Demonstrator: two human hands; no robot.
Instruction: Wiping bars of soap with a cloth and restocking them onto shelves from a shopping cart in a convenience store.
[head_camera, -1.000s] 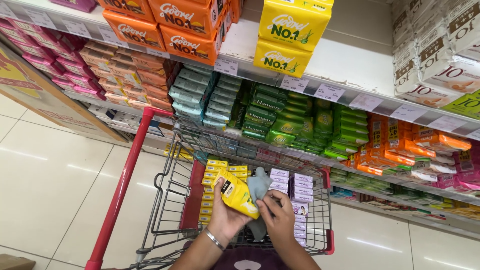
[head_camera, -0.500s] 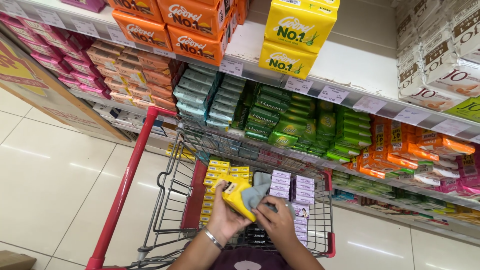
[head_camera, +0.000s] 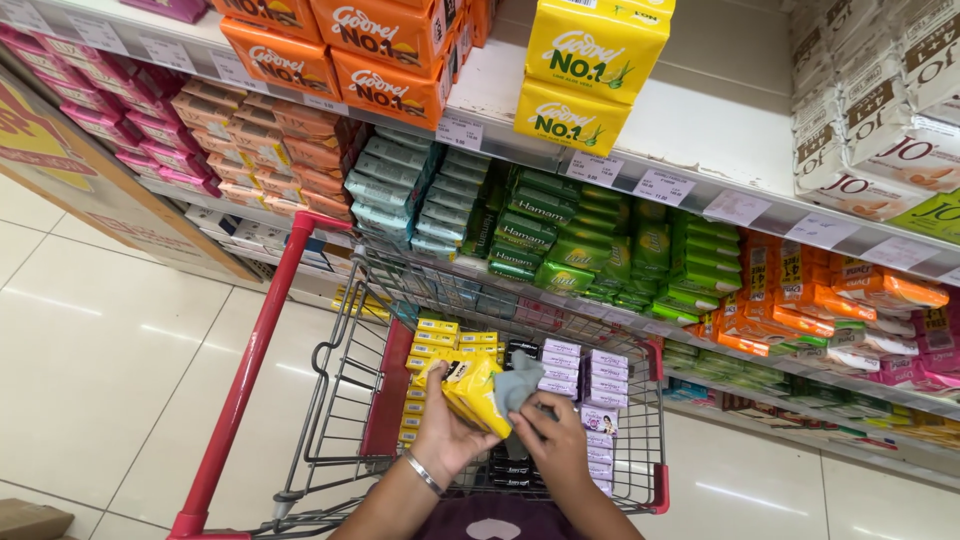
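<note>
Yellow and glossy, the soft plastic multipack of soap bars (head_camera: 472, 393) sits in my left hand (head_camera: 447, 432), fingers curled around its lower end, held above the wire shopping cart with red handle and trim (head_camera: 262, 345). My right hand (head_camera: 555, 440) pinches a grey cloth (head_camera: 518, 384) against the pack's side, fingers pressed together on the fabric. I judge the wiping to be partway: this pack is mid-clean, not yet set anywhere. Below it, rows of small yellow soap boxes (head_camera: 442, 345) and pale purple soap boxes (head_camera: 600, 375) lie stacked in the cart basket; whether they have been wiped I cannot tell. Beyond, the white store shelf (head_camera: 700, 190) is filled with green soap packets (head_camera: 560, 235).
</note>
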